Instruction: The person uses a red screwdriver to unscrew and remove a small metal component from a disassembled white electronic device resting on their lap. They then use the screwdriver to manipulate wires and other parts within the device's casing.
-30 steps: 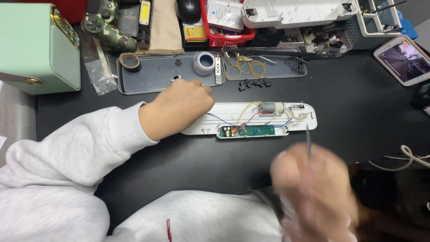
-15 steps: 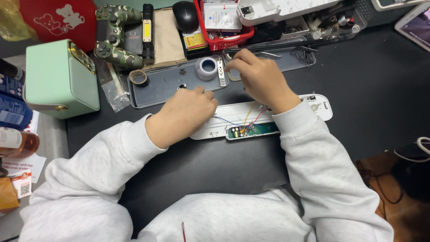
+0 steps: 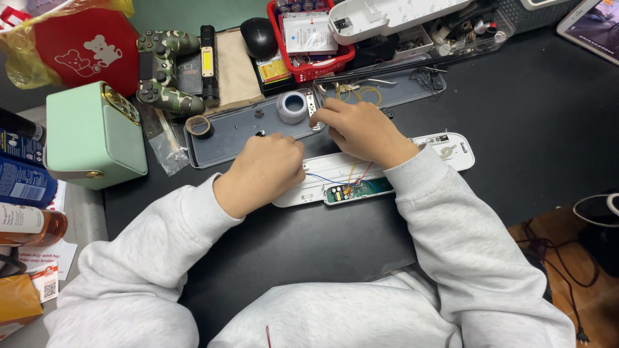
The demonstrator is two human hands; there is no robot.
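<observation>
Casing [image 3: 451, 147], white, opened on black desk [image 3: 535, 116] | green circuit board [image 3: 364, 190] and wires exposed, not reassembled | left hand [image 3: 267, 171] curled on casing | right hand [image 3: 358, 129] fingers together, possibly pinching small part; grip unclear | grey tray [image 3: 232, 132] behind.

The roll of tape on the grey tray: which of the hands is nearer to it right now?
Right. The right hand has its fingertips just beside the roll of tape, on the grey tray. The left hand rests lower, below the roll, over the white casing.
</observation>
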